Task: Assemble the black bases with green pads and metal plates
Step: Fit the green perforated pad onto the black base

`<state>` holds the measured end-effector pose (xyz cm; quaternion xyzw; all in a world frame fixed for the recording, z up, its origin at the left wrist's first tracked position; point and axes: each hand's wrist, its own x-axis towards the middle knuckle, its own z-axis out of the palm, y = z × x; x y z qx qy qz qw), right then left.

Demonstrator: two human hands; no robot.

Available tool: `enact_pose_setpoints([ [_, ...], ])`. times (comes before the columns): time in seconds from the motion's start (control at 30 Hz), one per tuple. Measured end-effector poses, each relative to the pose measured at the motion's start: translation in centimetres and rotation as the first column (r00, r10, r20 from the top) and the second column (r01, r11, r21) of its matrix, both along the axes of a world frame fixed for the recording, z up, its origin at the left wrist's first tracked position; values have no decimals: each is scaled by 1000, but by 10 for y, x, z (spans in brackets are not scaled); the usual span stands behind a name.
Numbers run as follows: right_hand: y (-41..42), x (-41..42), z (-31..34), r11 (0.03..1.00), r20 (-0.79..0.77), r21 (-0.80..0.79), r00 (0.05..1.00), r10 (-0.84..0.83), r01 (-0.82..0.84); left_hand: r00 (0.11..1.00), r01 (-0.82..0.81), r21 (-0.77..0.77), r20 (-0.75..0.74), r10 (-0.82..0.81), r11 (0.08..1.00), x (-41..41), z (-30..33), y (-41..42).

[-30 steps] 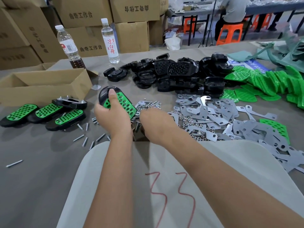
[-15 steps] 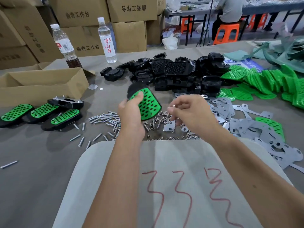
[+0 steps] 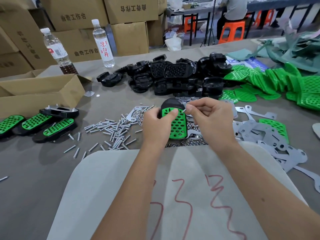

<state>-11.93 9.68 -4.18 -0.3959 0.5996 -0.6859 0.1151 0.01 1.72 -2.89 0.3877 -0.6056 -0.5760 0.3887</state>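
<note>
Now upright, perforated green-padded base (image 3: 176, 123)

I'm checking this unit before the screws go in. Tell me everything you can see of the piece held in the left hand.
The held piece is a glossy black plastic-looking base with a green pad full of oval holes on top. The left hand grips it above the table, thumb on the pad, rounded black end pointing away. The right hand pinches a small screw at its upper edge.

Only got the one head cam, looking forward and down over my forearms at the table (image 3: 43, 179), pretty close in.
</note>
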Motion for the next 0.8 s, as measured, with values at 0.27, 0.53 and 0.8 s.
enact_pose_setpoints([
  [0.27, -1, 3, -2, 995, -262, 9, 960, -97, 103, 998, 60, -84, 37, -57, 995, -3, -4, 2],
  [0.53, -4, 4, -3, 979, -337, 125, 935, -112, 162, 994, -22, -53, -107, 16, 998, -4, -11, 2],
  [0.8, -5, 4, -2, 986, -226, 154, 974, -32, 68, 992, -19, -14, -128, 17, 1000, -3, -11, 4],
])
